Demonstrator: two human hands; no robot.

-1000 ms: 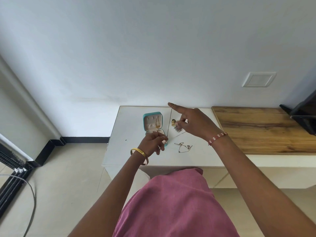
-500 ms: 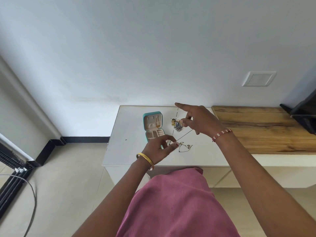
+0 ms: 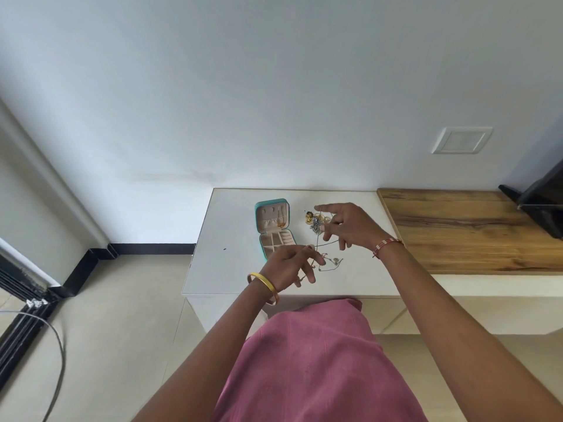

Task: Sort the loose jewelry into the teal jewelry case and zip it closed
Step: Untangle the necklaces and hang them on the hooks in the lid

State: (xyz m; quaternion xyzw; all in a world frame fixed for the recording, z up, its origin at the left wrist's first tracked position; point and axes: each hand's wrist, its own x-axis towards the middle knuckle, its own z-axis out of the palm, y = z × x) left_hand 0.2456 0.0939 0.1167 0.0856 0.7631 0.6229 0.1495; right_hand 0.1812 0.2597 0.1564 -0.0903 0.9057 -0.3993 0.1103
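The teal jewelry case [image 3: 272,212] lies open on the white table [image 3: 231,263], its lid tilted back and its beige compartments showing. A thin chain necklace [image 3: 317,239] is strung between my two hands above the table. My left hand [image 3: 289,263] pinches its lower end just right of the case. My right hand [image 3: 347,225] holds the upper part, fingers spread. A small pile of gold and silver jewelry [image 3: 313,220] lies behind the chain. Another thin chain with small pendants [image 3: 330,263] rests near the table's front.
A wooden counter [image 3: 472,229] adjoins the table on the right, with a dark screen [image 3: 539,202] at its far end. A wall plate [image 3: 461,140] is on the white wall. A grey cable [image 3: 58,354] runs across the floor at left.
My right hand has dropped and drawn nearer, its index finger no longer raised high. My left hand moved right, away from the case, with the chain slackening between the hands.
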